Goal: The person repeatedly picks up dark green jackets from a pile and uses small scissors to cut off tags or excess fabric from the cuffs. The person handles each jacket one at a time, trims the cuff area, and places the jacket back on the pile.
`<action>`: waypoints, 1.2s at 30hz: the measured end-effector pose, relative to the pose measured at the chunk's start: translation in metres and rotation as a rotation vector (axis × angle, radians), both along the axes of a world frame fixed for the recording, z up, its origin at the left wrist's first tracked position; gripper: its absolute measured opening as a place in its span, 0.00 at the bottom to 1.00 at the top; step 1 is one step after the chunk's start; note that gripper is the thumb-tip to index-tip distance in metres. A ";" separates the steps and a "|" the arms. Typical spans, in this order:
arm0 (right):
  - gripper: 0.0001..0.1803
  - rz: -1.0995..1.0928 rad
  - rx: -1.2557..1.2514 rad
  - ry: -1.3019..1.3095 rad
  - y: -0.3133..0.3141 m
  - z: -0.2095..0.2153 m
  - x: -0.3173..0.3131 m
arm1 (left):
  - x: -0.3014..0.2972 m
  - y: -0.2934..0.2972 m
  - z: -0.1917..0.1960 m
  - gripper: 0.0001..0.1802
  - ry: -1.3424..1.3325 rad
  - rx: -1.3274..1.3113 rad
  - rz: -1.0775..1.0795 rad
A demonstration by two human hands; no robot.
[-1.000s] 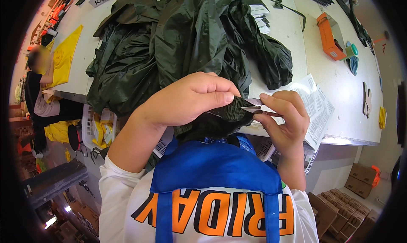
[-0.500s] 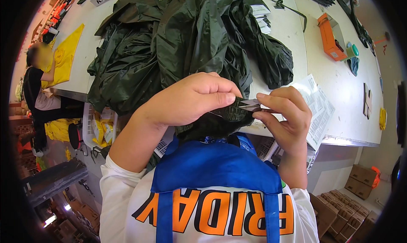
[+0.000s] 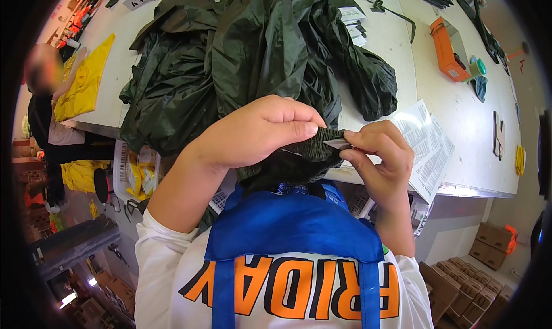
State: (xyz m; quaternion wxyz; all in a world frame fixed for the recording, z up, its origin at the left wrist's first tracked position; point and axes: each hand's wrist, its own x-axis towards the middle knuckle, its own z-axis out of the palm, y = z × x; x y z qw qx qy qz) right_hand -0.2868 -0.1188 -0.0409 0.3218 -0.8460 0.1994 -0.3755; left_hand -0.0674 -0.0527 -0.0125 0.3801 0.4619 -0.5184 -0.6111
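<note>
A large dark green garment (image 3: pixel 259 53) of thin, shiny fabric lies heaped over the table in front of me. Its gathered elastic edge (image 3: pixel 307 149) is pinched in my left hand (image 3: pixel 261 125), with the thumb and fingers closed on it. From the right, my right hand (image 3: pixel 384 154) grips small thread snips (image 3: pixel 335 143) between thumb and fingers. The pointed blades touch or overlap the gathered edge. Most of the snips is hidden inside my right hand, and any thread there is too small to make out.
Printed sheets (image 3: pixel 424 148) lie on the white table (image 3: pixel 397 70) right of my hand. Beyond them stand an orange box (image 3: pixel 448 50) and a green tape roll (image 3: pixel 477 68). At the left, another person handles yellow fabric (image 3: pixel 86 85). A white basket (image 3: pixel 122 171) sits below the table edge.
My right hand has shifted slightly left, bringing the snips further onto the gathered edge; their blades look closer together. My left hand stays nearly still. The person at left has leaned closer.
</note>
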 end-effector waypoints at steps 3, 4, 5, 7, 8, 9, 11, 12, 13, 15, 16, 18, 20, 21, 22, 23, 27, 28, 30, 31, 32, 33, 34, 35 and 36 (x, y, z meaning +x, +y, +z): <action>0.20 -0.097 0.489 -0.292 0.004 -0.016 -0.003 | 0.000 -0.001 0.002 0.12 0.065 0.051 0.009; 0.24 -0.073 0.631 -0.407 0.004 -0.021 0.004 | 0.000 -0.003 0.000 0.12 0.048 0.051 0.014; 0.23 0.001 0.752 -0.440 0.009 -0.011 0.008 | 0.000 -0.004 -0.001 0.12 0.031 0.051 0.018; 0.18 0.014 0.858 -0.242 0.013 -0.011 0.014 | 0.001 -0.007 0.010 0.12 -0.041 0.117 -0.004; 0.13 -0.002 0.930 -0.225 0.011 -0.015 0.014 | 0.001 -0.008 0.014 0.12 -0.076 0.150 -0.016; 0.07 -0.019 0.941 -0.312 0.008 -0.021 0.013 | 0.000 -0.007 0.014 0.13 -0.016 0.076 0.028; 0.05 0.063 1.030 -0.513 0.004 -0.018 0.013 | -0.001 -0.004 0.013 0.13 0.103 -0.071 0.118; 0.06 0.082 1.027 -0.520 0.002 -0.014 0.013 | 0.002 -0.003 0.009 0.15 0.036 -0.147 0.143; 0.05 0.077 1.020 -0.540 0.001 -0.014 0.012 | 0.003 -0.002 0.009 0.15 -0.210 -0.273 0.152; 0.05 0.133 0.997 -0.538 -0.003 -0.017 0.010 | 0.005 -0.001 0.008 0.14 -0.705 -0.519 0.164; 0.05 0.123 0.984 -0.520 -0.005 -0.017 0.010 | 0.006 -0.001 0.013 0.11 -0.729 -0.472 0.111; 0.05 0.099 0.956 -0.487 -0.010 -0.016 0.011 | 0.012 -0.005 0.014 0.08 -0.713 -0.416 0.035; 0.06 0.021 0.899 -0.333 -0.014 -0.015 0.013 | 0.014 -0.008 0.006 0.09 -0.664 -0.442 0.029; 0.06 -0.020 0.868 -0.258 -0.015 -0.014 0.013 | 0.015 -0.009 0.006 0.09 -0.634 -0.366 0.009; 0.07 -0.163 0.626 -0.255 -0.011 -0.010 0.025 | 0.016 -0.011 0.005 0.10 -0.602 -0.290 -0.012; 0.08 -0.192 0.460 -0.220 -0.009 -0.004 0.023 | 0.016 -0.013 0.005 0.10 -0.570 -0.215 -0.034; 0.17 -0.113 -0.038 0.086 0.000 0.023 0.009 | 0.014 -0.014 0.008 0.12 -0.318 -0.014 -0.043; 0.17 -0.100 -0.101 0.095 0.000 0.024 0.010 | 0.015 -0.014 0.007 0.12 -0.264 0.025 -0.031; 0.16 -0.095 -0.132 0.100 0.001 0.028 0.012 | 0.014 -0.015 0.006 0.12 -0.206 0.056 -0.015; 0.16 -0.109 -0.102 0.099 0.004 0.030 0.012 | 0.013 -0.015 0.006 0.12 -0.198 0.046 -0.017; 0.16 -0.122 -0.071 0.097 0.006 0.031 0.012 | 0.012 -0.016 0.006 0.12 -0.191 0.037 -0.019; 0.16 -0.108 -0.063 0.090 0.006 0.031 0.013 | 0.011 -0.017 0.006 0.12 -0.194 0.037 -0.026; 0.16 -0.094 -0.055 0.080 0.006 0.031 0.015 | 0.011 -0.017 0.007 0.12 -0.200 0.038 -0.033; 0.16 -0.078 -0.046 0.071 0.005 0.031 0.016 | 0.010 -0.018 0.008 0.12 -0.206 0.039 -0.039; 0.15 -0.058 -0.010 0.049 0.004 0.030 0.015 | 0.010 -0.018 0.009 0.11 -0.222 0.031 -0.042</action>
